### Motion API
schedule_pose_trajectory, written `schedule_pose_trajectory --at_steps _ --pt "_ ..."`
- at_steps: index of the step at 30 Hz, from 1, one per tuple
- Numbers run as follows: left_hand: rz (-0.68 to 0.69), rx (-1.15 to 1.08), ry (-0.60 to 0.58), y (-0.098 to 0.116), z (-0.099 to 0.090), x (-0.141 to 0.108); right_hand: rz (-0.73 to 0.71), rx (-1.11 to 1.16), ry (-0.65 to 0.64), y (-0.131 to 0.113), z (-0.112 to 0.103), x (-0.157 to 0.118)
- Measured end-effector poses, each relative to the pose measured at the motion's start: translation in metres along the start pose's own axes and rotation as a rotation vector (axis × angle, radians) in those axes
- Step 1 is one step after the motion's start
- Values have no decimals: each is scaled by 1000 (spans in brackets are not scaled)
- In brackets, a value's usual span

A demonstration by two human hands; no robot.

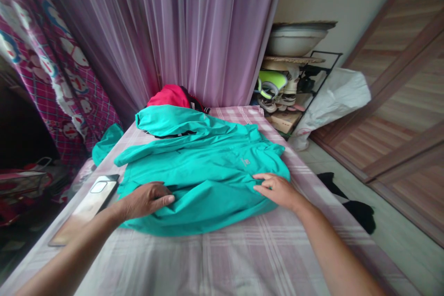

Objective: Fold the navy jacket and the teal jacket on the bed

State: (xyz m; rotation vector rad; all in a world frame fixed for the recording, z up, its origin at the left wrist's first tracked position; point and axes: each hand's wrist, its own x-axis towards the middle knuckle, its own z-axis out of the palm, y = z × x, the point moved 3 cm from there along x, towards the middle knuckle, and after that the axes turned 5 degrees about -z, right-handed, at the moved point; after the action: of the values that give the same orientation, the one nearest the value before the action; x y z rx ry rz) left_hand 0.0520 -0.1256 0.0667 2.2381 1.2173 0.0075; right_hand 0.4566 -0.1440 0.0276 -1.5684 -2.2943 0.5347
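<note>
A teal long-sleeved jacket (208, 166) lies spread and wrinkled on the bed, a small pale logo near its right end. At its near left part, my left hand (152, 200) has its fingers curled into the cloth with the thumb alongside, gathering a fold. On the near right part rests my right hand (275, 189). Its index finger and thumb stretch out apart over the fabric, and the other fingers are bent underneath. Loose folds run across the jacket between both hands. One sleeve lies folded over toward the far side.
A phone (85, 212) lies by my left forearm on the checked bedsheet (215, 263). Red clothing (168, 96) is bunched behind the jacket, against the purple curtain (208, 32). To the right stand a shoe rack (321, 81) with a basin (294, 41) above and a white bag (336, 99).
</note>
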Motion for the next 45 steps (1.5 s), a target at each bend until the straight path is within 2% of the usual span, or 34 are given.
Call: schedule_pose_trajectory --at_steps 4,8,12,18,23,30,32,36,39,41,43,45 --pt "-36 200 67 10 15 8 -2 -107 19 1 7 -1" --pt "-83 387 187 21 31 -1 -12 -102 28 7 15 -5" --pt "-82 401 289 20 48 -16 4 -121 -2 15 22 -7" --pt "-156 293 270 0 63 -21 -9 -232 -22 16 31 -4" --pt "-212 252 252 -7 58 -22 -48 -286 5 13 33 1" --pt "-385 365 195 3 46 -20 -73 -246 30 12 32 8" --pt "-420 399 145 7 41 -17 -55 -265 -28 7 27 9" --pt "-406 425 83 9 26 -20 -8 -245 -202 -12 12 4" --pt "-415 430 78 0 13 -32 -27 -66 -355 -29 4 2" --pt "-413 432 46 -11 8 -39 -29 96 -411 -32 0 5" --pt "-401 407 -2 -21 5 -42 -13 178 -359 -23 -8 15" --pt "-377 340 -39 -28 -1 -39 9 153 -222 -6 -18 34"
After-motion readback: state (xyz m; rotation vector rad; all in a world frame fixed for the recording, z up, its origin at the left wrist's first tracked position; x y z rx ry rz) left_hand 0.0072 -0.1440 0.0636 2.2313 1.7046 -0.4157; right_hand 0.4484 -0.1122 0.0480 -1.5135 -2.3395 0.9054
